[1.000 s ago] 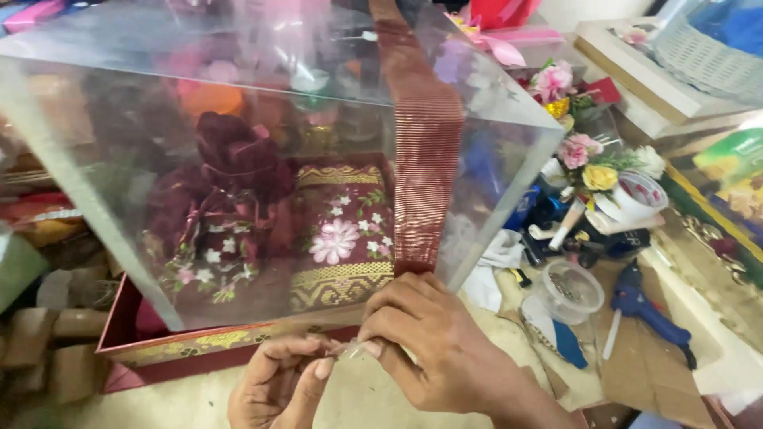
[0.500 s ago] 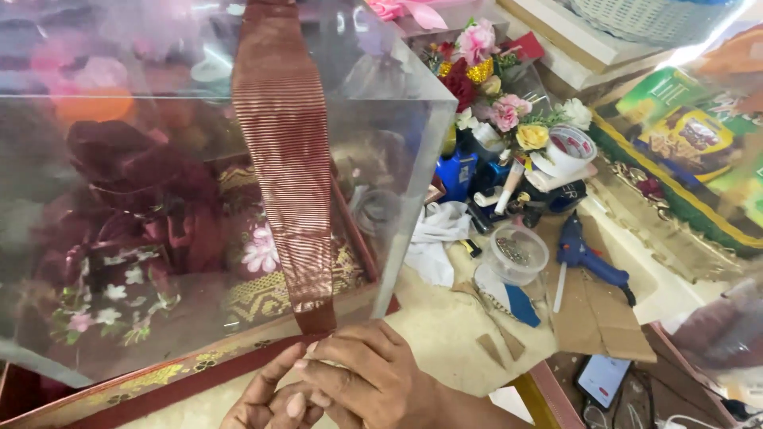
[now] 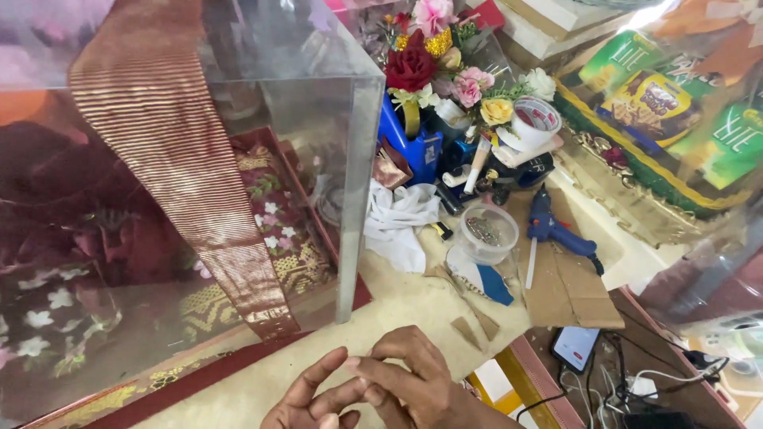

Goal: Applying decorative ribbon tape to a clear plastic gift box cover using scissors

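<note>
a: where are the hands right now?

b: low in front of the clear box [image 3: 350, 199], off it entirely. the left hand [image 3: 314, 401] is partly open, fingers stretched up toward the right one. the right hand [image 3: 413, 377] is loosely curled, its fingertips meeting the left's. whether a bit of tape or anything else sits between them, i cannot tell; nothing shows.

a: and the ribbon?

b: the ribbon [image 3: 199, 191], striped maroon and gold, runs over the top of the box and down its front face, slightly slanted. its lower end [image 3: 274, 322] lies just above the red base [image 3: 238, 361], near the corner post, and neither hand touches it.

a: so if that end needs fixing down, how to do it well?

b: my view: one hand should press the ribbon flat against the clear wall a little above the end, so the slant doesn't wander, while the other works on the end itself. pull gently downward before fixing, since the clear wall looks thin and would likely bow if tugged hard.

a: anything nearby to mind?

b: the glue gun [image 3: 556, 230] lies on cardboard to the right, with a roll of tape [image 3: 534, 119] by the flowers [image 3: 445, 63] and a small tub [image 3: 486, 232] beside a white cloth [image 3: 397, 222]. reaching across means passing the box corner, so i'd keep the elbow low. the folded cloth inside the box [image 3: 278, 230] sits well behind the wall and shouldn't be disturbed.
</note>
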